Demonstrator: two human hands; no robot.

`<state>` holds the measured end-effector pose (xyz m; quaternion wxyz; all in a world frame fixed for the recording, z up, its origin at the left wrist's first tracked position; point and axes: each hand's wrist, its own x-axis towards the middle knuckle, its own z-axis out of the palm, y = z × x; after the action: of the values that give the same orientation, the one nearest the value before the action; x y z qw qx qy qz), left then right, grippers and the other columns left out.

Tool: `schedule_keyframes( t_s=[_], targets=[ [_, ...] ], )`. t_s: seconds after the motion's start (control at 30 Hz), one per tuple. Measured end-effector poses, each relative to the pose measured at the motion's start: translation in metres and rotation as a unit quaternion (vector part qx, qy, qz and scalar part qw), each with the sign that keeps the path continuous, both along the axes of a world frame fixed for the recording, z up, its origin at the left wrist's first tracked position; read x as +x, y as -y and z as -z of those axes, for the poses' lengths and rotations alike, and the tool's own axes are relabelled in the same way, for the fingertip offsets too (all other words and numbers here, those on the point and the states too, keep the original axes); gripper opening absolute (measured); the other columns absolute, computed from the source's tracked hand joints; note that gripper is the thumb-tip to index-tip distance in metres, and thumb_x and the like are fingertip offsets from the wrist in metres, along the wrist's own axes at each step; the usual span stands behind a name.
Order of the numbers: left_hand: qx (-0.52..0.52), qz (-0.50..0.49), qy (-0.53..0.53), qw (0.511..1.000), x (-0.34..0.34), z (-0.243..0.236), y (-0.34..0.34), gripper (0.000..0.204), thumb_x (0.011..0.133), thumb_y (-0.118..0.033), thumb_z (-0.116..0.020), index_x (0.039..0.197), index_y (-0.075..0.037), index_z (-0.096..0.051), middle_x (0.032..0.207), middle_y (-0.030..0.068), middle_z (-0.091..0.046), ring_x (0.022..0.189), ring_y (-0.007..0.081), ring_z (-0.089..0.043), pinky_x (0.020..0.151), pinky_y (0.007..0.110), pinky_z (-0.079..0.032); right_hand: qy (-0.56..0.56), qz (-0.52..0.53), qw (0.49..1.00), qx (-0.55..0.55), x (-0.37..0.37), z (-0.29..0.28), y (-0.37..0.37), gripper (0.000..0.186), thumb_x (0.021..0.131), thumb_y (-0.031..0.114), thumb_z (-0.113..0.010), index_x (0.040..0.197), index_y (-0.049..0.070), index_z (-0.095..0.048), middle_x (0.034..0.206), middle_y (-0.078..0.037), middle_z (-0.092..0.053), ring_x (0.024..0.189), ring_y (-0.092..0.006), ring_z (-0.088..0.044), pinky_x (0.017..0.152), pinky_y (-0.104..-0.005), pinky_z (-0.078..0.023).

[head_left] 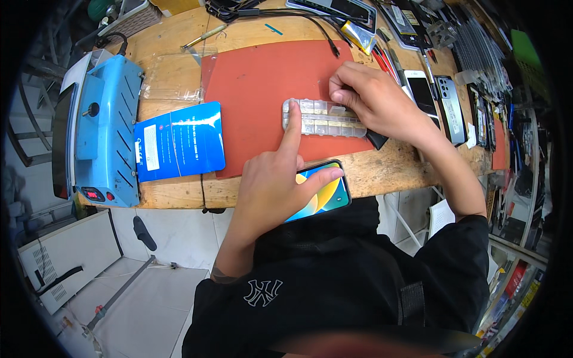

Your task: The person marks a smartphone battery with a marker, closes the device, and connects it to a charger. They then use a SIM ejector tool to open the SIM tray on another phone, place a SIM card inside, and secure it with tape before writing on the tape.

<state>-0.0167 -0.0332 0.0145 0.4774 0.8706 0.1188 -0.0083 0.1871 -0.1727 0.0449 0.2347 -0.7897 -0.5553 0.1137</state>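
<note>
My left hand (pixel 276 179) holds a lit smartphone (pixel 322 194) at the bench's front edge, while its forefinger stretches up to touch the left end of a clear compartment box (pixel 322 118). The box lies on a red work mat (pixel 262 89) and holds small parts in several cells. My right hand (pixel 373 98) rests on the right part of the box, fingertips pinched over one of its cells. Whether it holds a part is hidden.
A blue machine (pixel 101 131) stands at the bench's left end, a blue packet (pixel 179 142) beside it. A clear plastic sleeve (pixel 173 77) lies behind. Several phones (pixel 439 98), tools and cables crowd the back and right of the wooden bench (pixel 388 170).
</note>
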Motion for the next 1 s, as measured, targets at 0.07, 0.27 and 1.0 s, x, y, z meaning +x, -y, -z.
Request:
schedule_keyframes(
  t_s=[0.07, 0.27, 1.0],
  targets=[
    [-0.001, -0.003, 0.007, 1.000, 0.000, -0.003, -0.001, 0.114, 0.084, -0.055, -0.080, 0.158, 0.012, -0.025, 0.066, 0.0092, -0.066, 0.057, 0.0272, -0.068, 0.057, 0.040, -0.051, -0.006, 0.001, 1.000, 0.006, -0.004, 0.003, 0.003, 0.010, 0.098, 0.012, -0.063, 0.094, 0.004, -0.059, 0.090, -0.014, -0.065, 0.092, -0.0380, -0.065, 0.077, -0.0472, -0.049],
    [-0.002, -0.021, 0.019, 1.000, -0.001, -0.004, 0.002, 0.111, 0.084, -0.050, -0.082, 0.158, 0.011, -0.028, 0.064, 0.0086, -0.065, 0.056, 0.0233, -0.066, 0.056, 0.036, -0.049, -0.021, -0.004, 1.000, 0.021, -0.002, 0.008, 0.008, 0.013, 0.098, 0.015, -0.064, 0.095, 0.003, -0.064, 0.092, -0.015, -0.066, 0.089, -0.0381, -0.065, 0.077, -0.0456, -0.050],
    [-0.007, -0.020, -0.015, 1.000, -0.001, -0.007, 0.004, 0.110, 0.088, -0.050, -0.080, 0.161, 0.008, -0.021, 0.056, 0.0050, -0.057, 0.050, 0.0178, -0.058, 0.052, 0.034, -0.042, 0.100, -0.019, 0.995, -0.019, -0.033, -0.004, 0.041, 0.053, 0.082, 0.032, -0.084, 0.123, 0.005, -0.065, 0.121, -0.012, -0.061, 0.115, -0.0328, -0.061, 0.094, -0.0438, -0.052]
  ],
)
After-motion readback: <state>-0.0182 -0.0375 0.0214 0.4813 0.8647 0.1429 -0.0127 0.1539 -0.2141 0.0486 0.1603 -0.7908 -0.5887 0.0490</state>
